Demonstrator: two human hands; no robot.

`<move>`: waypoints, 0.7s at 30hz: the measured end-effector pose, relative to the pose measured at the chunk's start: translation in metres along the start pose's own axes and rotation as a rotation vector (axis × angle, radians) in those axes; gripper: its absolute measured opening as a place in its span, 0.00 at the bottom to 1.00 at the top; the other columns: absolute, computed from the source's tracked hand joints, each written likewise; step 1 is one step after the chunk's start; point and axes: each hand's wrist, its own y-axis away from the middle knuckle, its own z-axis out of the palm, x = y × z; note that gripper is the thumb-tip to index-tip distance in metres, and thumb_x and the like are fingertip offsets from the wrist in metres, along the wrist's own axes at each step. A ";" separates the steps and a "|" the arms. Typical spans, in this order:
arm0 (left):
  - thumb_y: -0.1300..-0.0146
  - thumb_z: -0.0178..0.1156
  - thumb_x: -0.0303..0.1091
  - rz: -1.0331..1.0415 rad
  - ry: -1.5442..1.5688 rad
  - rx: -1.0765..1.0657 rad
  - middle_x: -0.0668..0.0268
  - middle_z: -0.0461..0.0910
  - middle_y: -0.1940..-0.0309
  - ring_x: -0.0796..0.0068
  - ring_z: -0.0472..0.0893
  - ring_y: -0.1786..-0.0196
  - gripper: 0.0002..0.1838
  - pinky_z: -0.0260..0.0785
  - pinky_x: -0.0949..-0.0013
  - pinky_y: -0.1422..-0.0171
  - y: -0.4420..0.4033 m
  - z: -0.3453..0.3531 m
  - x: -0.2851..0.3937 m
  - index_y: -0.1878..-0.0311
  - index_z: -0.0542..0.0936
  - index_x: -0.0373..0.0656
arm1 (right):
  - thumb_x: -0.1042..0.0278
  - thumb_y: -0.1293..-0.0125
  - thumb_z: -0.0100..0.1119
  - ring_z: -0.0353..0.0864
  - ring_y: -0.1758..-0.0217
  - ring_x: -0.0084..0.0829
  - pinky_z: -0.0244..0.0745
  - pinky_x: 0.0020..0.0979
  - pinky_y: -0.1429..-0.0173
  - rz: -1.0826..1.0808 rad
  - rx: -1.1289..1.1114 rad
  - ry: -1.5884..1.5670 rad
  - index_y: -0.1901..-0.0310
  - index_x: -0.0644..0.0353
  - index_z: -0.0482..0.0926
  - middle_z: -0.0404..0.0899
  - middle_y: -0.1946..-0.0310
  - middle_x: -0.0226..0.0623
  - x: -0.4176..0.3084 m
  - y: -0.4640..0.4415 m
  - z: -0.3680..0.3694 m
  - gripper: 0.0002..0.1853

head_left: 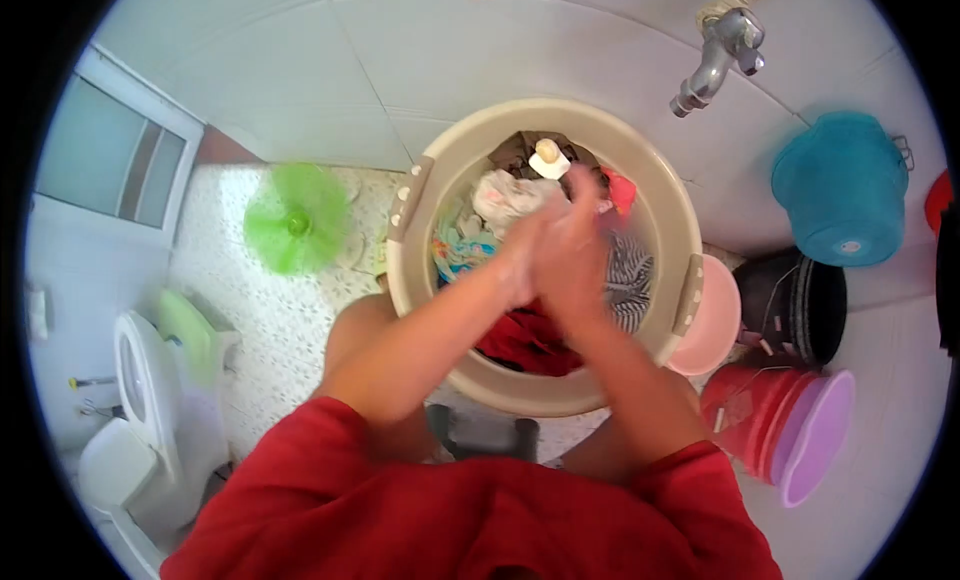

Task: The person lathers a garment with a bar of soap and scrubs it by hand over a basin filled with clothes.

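A large beige tub [545, 403] holds several wet clothes, among them a red cloth [528, 342], a white cloth [505, 198] and a striped cloth [630, 280]. Over its middle, my left hand [522, 248] and my right hand [572, 245] are pressed against each other, blurred by motion. Whether anything lies between the palms is hidden. Just beyond the hands, a small white piece with a tan top [548, 158] rests on a dark brown cloth [515, 152].
A metal tap [715, 65] juts from the wall at upper right. Beside the tub's right side are a pink basin [712, 320], a black bucket [795, 305], red buckets [755, 410] and a teal bucket [840, 195]. A green object [298, 220] and a toilet [150, 380] are at left.
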 end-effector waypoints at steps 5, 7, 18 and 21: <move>0.38 0.51 0.46 0.016 -0.160 0.184 0.69 0.76 0.64 0.76 0.76 0.64 0.15 0.70 0.72 0.65 0.006 0.011 0.014 0.56 0.73 0.46 | 0.68 0.39 0.42 0.74 0.63 0.58 0.66 0.49 0.58 0.092 -0.051 -0.133 0.40 0.56 0.51 0.73 0.63 0.61 0.019 -0.017 -0.010 0.25; 0.38 0.52 0.45 -0.077 -0.093 0.199 0.68 0.75 0.63 0.75 0.76 0.64 0.16 0.70 0.70 0.66 -0.015 -0.021 0.026 0.55 0.73 0.44 | 0.70 0.40 0.41 0.74 0.65 0.59 0.66 0.50 0.60 -0.065 -0.164 -0.100 0.39 0.54 0.50 0.74 0.67 0.60 0.004 0.010 -0.002 0.27; 0.38 0.50 0.50 0.076 -0.272 0.248 0.61 0.76 0.56 0.71 0.77 0.58 0.22 0.70 0.67 0.56 0.011 0.019 0.026 0.51 0.72 0.42 | 0.70 0.43 0.47 0.75 0.73 0.56 0.66 0.52 0.69 -0.002 -0.031 0.026 0.41 0.54 0.53 0.76 0.77 0.55 0.021 -0.001 0.001 0.27; 0.38 0.50 0.48 -0.116 -0.145 0.153 0.61 0.76 0.59 0.72 0.78 0.61 0.20 0.71 0.69 0.59 -0.005 -0.007 0.038 0.51 0.71 0.43 | 0.66 0.43 0.49 0.76 0.72 0.56 0.66 0.52 0.68 -0.295 -0.076 -0.105 0.44 0.52 0.56 0.76 0.78 0.54 0.012 0.024 0.011 0.24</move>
